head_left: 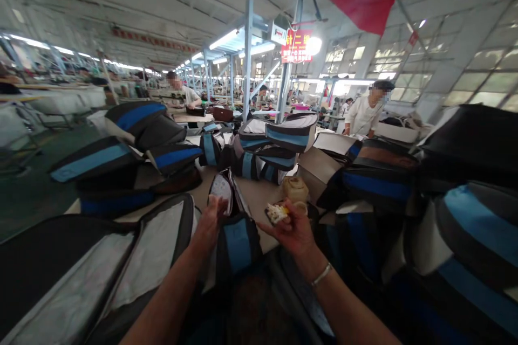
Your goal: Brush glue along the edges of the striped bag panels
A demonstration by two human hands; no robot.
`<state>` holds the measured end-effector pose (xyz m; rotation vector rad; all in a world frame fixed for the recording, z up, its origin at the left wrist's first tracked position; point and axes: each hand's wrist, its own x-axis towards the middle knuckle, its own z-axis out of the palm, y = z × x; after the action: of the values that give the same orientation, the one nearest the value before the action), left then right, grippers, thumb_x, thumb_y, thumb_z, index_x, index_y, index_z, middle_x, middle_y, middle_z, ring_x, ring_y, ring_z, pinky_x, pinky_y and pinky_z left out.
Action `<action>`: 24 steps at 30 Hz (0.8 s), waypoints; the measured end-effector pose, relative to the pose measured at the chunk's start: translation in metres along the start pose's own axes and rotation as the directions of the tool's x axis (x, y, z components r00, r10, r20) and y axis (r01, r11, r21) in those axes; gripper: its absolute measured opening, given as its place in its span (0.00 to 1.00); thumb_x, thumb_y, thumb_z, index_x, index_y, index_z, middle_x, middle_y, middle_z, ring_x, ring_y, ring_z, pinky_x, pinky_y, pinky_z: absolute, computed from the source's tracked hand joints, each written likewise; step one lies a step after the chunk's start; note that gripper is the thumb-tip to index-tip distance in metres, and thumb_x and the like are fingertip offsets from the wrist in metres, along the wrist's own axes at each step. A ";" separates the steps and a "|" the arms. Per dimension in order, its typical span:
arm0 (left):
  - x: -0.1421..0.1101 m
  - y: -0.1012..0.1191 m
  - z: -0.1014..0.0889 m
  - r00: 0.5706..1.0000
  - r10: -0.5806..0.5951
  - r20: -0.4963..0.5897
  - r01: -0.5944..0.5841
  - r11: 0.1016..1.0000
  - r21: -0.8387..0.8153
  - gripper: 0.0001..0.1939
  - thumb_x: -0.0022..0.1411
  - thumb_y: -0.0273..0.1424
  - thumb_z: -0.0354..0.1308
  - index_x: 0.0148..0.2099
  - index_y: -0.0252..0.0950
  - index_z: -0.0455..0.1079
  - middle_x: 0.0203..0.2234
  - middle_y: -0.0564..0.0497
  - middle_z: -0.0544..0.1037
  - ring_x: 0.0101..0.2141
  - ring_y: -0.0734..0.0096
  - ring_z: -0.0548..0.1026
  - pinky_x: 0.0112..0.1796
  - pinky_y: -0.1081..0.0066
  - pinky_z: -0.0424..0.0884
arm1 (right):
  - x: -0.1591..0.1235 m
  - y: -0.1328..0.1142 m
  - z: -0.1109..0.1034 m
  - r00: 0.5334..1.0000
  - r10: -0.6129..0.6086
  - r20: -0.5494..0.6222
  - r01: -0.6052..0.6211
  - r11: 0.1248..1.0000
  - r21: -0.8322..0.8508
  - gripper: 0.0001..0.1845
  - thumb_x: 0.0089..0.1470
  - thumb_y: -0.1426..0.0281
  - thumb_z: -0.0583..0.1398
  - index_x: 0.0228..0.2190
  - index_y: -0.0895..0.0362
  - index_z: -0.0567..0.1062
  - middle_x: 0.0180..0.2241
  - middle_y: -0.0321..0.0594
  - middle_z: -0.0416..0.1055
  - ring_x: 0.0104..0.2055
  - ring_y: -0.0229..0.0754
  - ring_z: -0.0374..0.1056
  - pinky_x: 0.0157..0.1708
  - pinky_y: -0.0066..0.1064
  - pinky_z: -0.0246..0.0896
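Observation:
My left hand (211,222) is closed on the near edge of a small dark case (220,187) with a pale patterned lining, which stands open on the table. Right in front of me is the case's dark side with a light blue panel (238,243). My right hand (298,230) holds what looks like a small brush (277,213), with a whitish, clumpy head and a yellow part near my fingers. The brush is apart from the case. Just behind my right hand sits a yellowish plastic container (295,188); my hand partly hides it.
Dark bag pieces with blue stripes (174,159) are piled on the table (259,226). Large lined panels (149,248) lie at front left, and a stack of cases (477,226) rises at right. Two people in white tops (364,113) stand beyond the piles.

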<state>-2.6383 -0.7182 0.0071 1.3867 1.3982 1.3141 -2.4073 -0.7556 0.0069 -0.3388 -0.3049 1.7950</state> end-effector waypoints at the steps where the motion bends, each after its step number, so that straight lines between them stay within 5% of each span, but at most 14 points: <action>1: -0.023 -0.006 -0.006 0.999 -0.010 0.041 0.012 1.000 -0.029 0.41 0.68 0.53 0.26 0.56 0.27 0.68 0.49 0.33 0.75 0.49 0.58 0.75 0.49 0.60 0.72 | -0.002 0.003 0.004 1.000 0.017 -0.004 -0.017 1.000 0.018 0.09 0.53 0.65 0.65 0.28 0.56 0.72 0.16 0.22 0.60 0.16 0.26 0.48 0.52 0.59 0.60; 3: -0.066 -0.018 -0.017 0.995 0.056 0.085 -0.052 0.998 -0.043 0.44 0.65 0.57 0.27 0.57 0.30 0.68 0.54 0.36 0.72 0.55 0.55 0.70 0.55 0.55 0.67 | -0.004 0.007 0.012 0.998 0.053 -0.024 -0.052 0.998 0.038 0.08 0.53 0.65 0.65 0.28 0.56 0.72 0.15 0.22 0.60 0.15 0.26 0.48 0.51 0.58 0.62; 6: -0.109 -0.035 -0.020 0.950 0.286 0.122 -0.306 0.931 0.199 0.37 0.58 0.57 0.53 0.62 0.39 0.65 0.60 0.42 0.65 0.61 0.51 0.62 0.61 0.51 0.58 | -0.005 0.014 0.018 0.996 0.072 -0.052 -0.070 0.997 0.040 0.09 0.54 0.65 0.64 0.27 0.56 0.72 0.14 0.22 0.59 0.15 0.26 0.48 0.50 0.56 0.64; 9: -0.115 -0.037 -0.008 0.933 0.344 0.103 -0.358 0.871 0.336 0.25 0.61 0.43 0.57 0.58 0.39 0.68 0.50 0.44 0.71 0.52 0.58 0.69 0.53 0.58 0.67 | -0.009 0.017 0.025 0.997 -0.003 -0.074 0.001 1.000 -0.027 0.10 0.52 0.65 0.65 0.26 0.56 0.71 0.14 0.22 0.59 0.15 0.26 0.49 0.49 0.53 0.66; 13: -0.097 -0.016 0.007 0.941 0.331 0.076 -0.339 0.911 0.234 0.12 0.65 0.37 0.53 0.43 0.38 0.73 0.35 0.49 0.71 0.38 0.66 0.72 0.42 0.67 0.71 | -0.026 0.006 0.052 0.972 -0.236 -0.020 0.224 0.945 -0.236 0.15 0.49 0.67 0.67 0.22 0.57 0.66 0.15 0.23 0.59 0.15 0.25 0.47 0.42 0.39 0.72; 16: -0.087 -0.004 0.013 0.935 0.346 0.073 -0.354 0.916 0.187 0.10 0.65 0.37 0.53 0.42 0.39 0.73 0.34 0.51 0.71 0.38 0.67 0.72 0.42 0.68 0.69 | -0.043 0.005 0.078 0.898 -0.435 0.059 0.398 0.749 -0.529 0.14 0.48 0.65 0.67 0.25 0.57 0.67 0.14 0.25 0.59 0.14 0.26 0.49 0.17 0.19 0.56; 18: -0.083 -0.003 0.018 0.934 0.352 0.064 -0.358 0.920 0.158 0.10 0.65 0.37 0.54 0.42 0.39 0.73 0.35 0.51 0.72 0.38 0.68 0.72 0.43 0.68 0.69 | -0.049 0.015 0.090 0.858 -0.503 0.104 0.422 0.576 -0.700 0.14 0.50 0.62 0.67 0.28 0.57 0.69 0.14 0.26 0.60 0.13 0.27 0.49 0.11 0.18 0.41; 24: -0.081 0.003 0.027 0.937 0.347 0.042 -0.350 0.931 0.108 0.11 0.65 0.37 0.53 0.41 0.38 0.74 0.37 0.49 0.73 0.40 0.66 0.73 0.43 0.68 0.69 | -0.027 0.029 0.085 0.796 -0.577 0.182 0.389 0.258 -0.885 0.14 0.52 0.60 0.64 0.26 0.56 0.69 0.14 0.28 0.61 0.15 0.31 0.56 0.14 0.22 0.48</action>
<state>-2.6008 -0.7941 -0.0067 1.7847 1.2663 1.4524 -2.4593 -0.7909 0.0761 -1.0481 -1.1438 0.7821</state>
